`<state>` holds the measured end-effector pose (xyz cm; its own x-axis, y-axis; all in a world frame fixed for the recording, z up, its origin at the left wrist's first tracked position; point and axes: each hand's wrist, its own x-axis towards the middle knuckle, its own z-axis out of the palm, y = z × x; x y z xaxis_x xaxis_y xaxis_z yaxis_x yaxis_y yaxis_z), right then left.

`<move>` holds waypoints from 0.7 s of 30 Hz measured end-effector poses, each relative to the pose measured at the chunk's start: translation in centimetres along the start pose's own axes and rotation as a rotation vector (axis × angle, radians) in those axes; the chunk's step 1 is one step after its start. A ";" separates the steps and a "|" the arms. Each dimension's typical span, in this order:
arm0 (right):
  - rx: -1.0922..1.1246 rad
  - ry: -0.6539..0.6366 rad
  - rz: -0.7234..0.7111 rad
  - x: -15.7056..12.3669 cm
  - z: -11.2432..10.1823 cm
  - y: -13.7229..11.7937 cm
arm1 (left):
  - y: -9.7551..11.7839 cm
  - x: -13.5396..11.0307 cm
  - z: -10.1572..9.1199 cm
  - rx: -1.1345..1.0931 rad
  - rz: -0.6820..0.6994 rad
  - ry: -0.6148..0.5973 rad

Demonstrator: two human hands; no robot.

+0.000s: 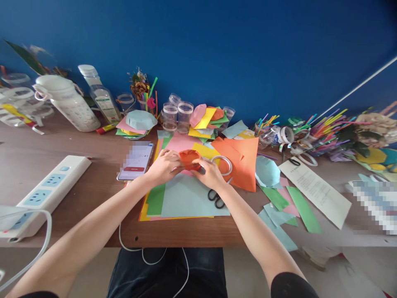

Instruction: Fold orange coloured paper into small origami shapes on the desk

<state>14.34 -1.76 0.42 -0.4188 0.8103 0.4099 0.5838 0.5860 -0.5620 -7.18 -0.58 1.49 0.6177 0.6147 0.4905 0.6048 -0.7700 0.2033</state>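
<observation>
Orange folded paper [189, 159] sits clamped between the left grip [164, 167] and right grip [211, 174], both pressing in from either side to hold its folds shut, right above a pale blue sheet [194, 196]; black-handled scissors [216, 198] lie within easy reach, a clear tape roll [223, 164] just beyond.

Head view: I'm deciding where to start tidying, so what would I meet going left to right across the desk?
White plastic power strip → smartphone with a blurred screen → left hand → folded orange paper → right hand → flat orange paper sheet → pale blue paper dome → white printed paper sheet
</observation>
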 end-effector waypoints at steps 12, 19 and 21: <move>-0.118 -0.075 -0.049 -0.4 0.3 0.1 | 0.1 -0.2 -0.1 0.223 0.131 0.080; -0.255 -0.104 -0.106 -0.6 0.2 -0.4 | 0.5 -0.1 -0.1 0.346 0.210 -0.066; -0.244 -0.094 -0.094 -0.6 0.2 -0.5 | 0.7 0.0 -0.2 0.363 0.218 -0.101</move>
<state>14.16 -2.53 0.27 -0.5351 0.7560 0.3770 0.6849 0.6495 -0.3303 -6.84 -1.19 1.81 0.7854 0.4721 0.4003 0.5816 -0.7843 -0.2159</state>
